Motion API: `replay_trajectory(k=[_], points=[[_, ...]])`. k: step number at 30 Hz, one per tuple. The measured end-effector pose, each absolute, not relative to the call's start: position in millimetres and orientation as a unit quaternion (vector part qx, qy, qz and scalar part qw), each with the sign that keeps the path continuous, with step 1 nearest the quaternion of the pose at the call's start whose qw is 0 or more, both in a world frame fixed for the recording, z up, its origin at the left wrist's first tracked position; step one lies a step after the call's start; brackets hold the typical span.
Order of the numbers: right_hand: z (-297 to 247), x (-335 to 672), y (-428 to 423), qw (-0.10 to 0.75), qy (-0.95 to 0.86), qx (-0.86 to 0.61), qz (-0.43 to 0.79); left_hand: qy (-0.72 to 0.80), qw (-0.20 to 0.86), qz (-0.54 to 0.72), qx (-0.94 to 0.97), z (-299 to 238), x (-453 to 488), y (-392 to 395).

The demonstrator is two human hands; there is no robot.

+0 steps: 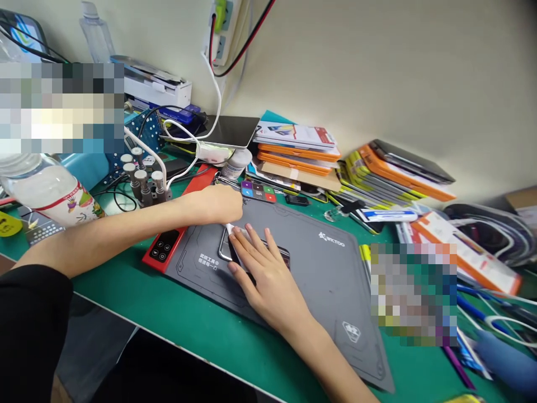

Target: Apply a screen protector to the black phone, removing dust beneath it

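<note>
On the grey work mat (319, 280) lies a phone-like device (225, 249) with a shiny rim, mostly covered by my right hand (266, 268). That hand rests flat over it, fingers stretched out and slightly spread. Just beyond the device, my left hand (224, 204) is closed in a fist. A small white tip (229, 228) shows below the fist, close to the right fingertips; the rest of what the left hand holds is hidden. A dark edge shows beside the right index finger, and I cannot tell whether it belongs to the device.
A red control strip (163, 246) edges the mat's left side. Metal cylinders (145, 184) on a stand and a bottle (59, 196) are at left. Stacked boxes (297, 151) line the back, with more boxes and cables at right. A white cable (216, 95) hangs from the power strip.
</note>
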State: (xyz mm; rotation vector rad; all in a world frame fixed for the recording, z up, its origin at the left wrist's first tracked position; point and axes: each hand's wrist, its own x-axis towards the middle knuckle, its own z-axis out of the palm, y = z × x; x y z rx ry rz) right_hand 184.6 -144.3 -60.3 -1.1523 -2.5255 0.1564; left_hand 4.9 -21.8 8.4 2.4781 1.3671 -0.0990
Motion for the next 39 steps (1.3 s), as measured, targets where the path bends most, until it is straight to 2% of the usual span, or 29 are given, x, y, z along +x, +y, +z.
replay_trajectory(k=[5, 11, 16, 22, 28, 35, 39], points=[[-56, 178, -150, 0.171, -0.909, -0.378, 0.037, 0.493, 0.105, -0.080, 0.860, 0, 11, -22], [-62, 196, -138, 0.196, -0.875, -0.442, -0.024, 0.497, 0.063, -0.054, 0.864, -11, 15, -17], [-68, 210, -130, 0.198, -0.858, -0.474, -0.006, 0.504, 0.045, -0.026, 0.862, -17, 12, -21], [-63, 190, -138, 0.162, -0.892, -0.422, 0.023, 0.510, 0.040, 0.002, 0.859, -22, 6, -25], [-62, 179, -142, 0.161, -0.917, -0.366, 0.015, 0.527, 0.043, 0.020, 0.848, -26, 7, -26], [-70, 194, -125, 0.186, -0.883, -0.431, -0.022, 0.534, 0.048, 0.035, 0.844, -26, 5, -27], [-70, 193, -125, 0.176, -0.890, -0.421, -0.014, 0.537, 0.058, 0.042, 0.841, -26, 5, -25]])
